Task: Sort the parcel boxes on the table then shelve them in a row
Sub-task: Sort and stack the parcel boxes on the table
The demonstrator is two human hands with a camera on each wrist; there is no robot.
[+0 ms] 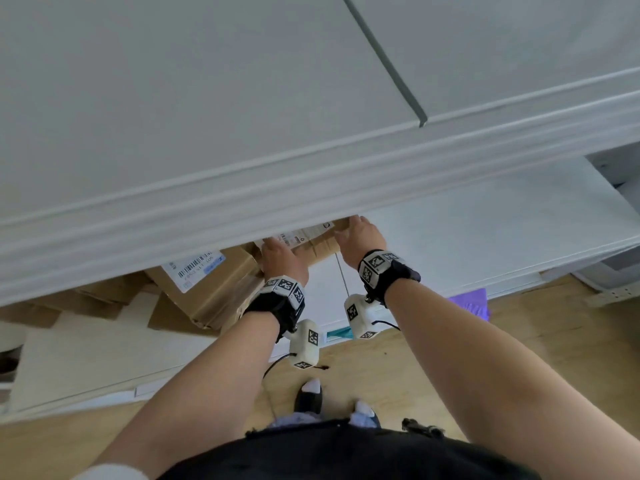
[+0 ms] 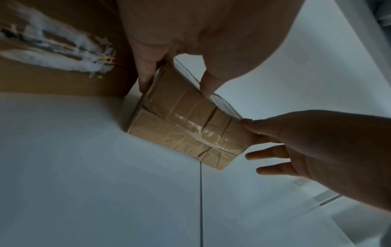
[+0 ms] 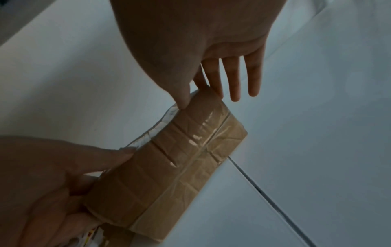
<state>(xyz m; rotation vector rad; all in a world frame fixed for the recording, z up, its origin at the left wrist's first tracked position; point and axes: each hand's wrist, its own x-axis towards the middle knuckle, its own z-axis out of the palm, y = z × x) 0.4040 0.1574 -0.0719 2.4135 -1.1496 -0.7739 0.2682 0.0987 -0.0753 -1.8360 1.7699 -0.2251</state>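
Note:
A small taped cardboard parcel box (image 1: pixel 311 244) (image 2: pixel 186 127) (image 3: pixel 169 167) sits tilted on the white shelf board (image 1: pixel 467 244), partly hidden under the moulding. My left hand (image 1: pixel 280 258) (image 2: pixel 175 88) pinches its left end between thumb and fingers. My right hand (image 1: pixel 360 233) (image 3: pixel 196 97) holds the other end, thumb on the top edge and forefinger behind it, the other fingers straight. A larger labelled box (image 1: pixel 207 282) (image 2: pixel 63 80) stands right beside it on the left.
A thick white moulding (image 1: pixel 242 202) overhangs the shelf and hides its back. More brown cardboard (image 1: pixel 100 292) lies further left. The shelf board stretches bare to the right. Below are a wooden floor (image 1: pixel 450 358) and a purple item (image 1: pixel 471 303).

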